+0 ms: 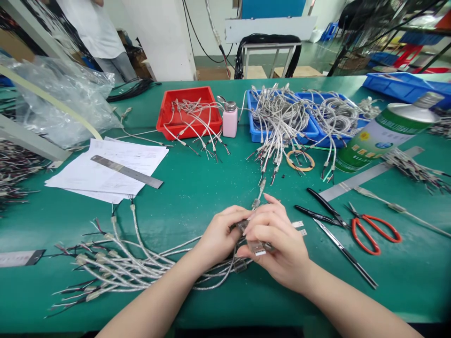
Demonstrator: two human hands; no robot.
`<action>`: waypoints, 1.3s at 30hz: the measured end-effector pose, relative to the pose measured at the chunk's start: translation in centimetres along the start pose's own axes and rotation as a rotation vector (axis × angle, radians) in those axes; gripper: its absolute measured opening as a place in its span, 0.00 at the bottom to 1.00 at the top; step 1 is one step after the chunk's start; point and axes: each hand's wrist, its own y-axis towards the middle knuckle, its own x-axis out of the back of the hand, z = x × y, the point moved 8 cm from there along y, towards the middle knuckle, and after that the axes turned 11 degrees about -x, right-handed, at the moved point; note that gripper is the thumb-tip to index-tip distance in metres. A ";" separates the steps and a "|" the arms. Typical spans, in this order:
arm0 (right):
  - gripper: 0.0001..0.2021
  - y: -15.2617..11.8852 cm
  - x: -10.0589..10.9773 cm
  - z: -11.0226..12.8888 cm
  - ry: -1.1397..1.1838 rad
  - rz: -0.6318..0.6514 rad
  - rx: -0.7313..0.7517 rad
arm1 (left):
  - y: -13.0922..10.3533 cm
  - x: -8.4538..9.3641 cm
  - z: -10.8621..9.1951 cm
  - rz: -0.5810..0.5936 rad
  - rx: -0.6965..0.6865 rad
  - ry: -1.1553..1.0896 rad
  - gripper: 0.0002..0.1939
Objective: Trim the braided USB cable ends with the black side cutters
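At the front middle of the green table, my left hand (223, 230) and my right hand (278, 241) meet over a USB cable (260, 190), both closed on it. Its metal USB plug (260, 252) pokes out below the fingers of my right hand. The cable's far end, with bare wires, points away toward the blue trays. Beneath my left wrist runs a bundle of braided cables (148, 263), its stripped wire ends fanned out at the left. More USB plugs (299, 228) stick out behind my right hand. My fingers cover part of the held cable.
Pliers (326, 209), red-handled scissors (373, 227) and a slim metal tool (347, 253) lie right of my hands. Behind are a red tray (165, 112), a pink bottle (230, 123), a cable-filled blue tray (255, 134) and a tilted green can (359, 150). Papers (84, 171) bear a steel ruler (127, 172).
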 end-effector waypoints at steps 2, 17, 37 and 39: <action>0.05 0.0 0.0 0.1 -0.018 0.005 0.009 | -0.1 -0.1 0.0 0.003 -0.004 0.007 0.19; 0.04 0.6 1.2 -1.9 -0.037 -0.072 -0.066 | -1.8 -1.3 0.1 0.292 0.145 0.522 0.58; 0.08 0.9 6.7 -6.8 -0.019 -0.502 -0.404 | -2.7 1.2 1.1 0.310 0.393 0.452 0.18; 0.07 0.8 7.1 -6.5 0.009 -0.546 -0.383 | -2.5 2.1 1.3 0.246 0.413 0.374 0.15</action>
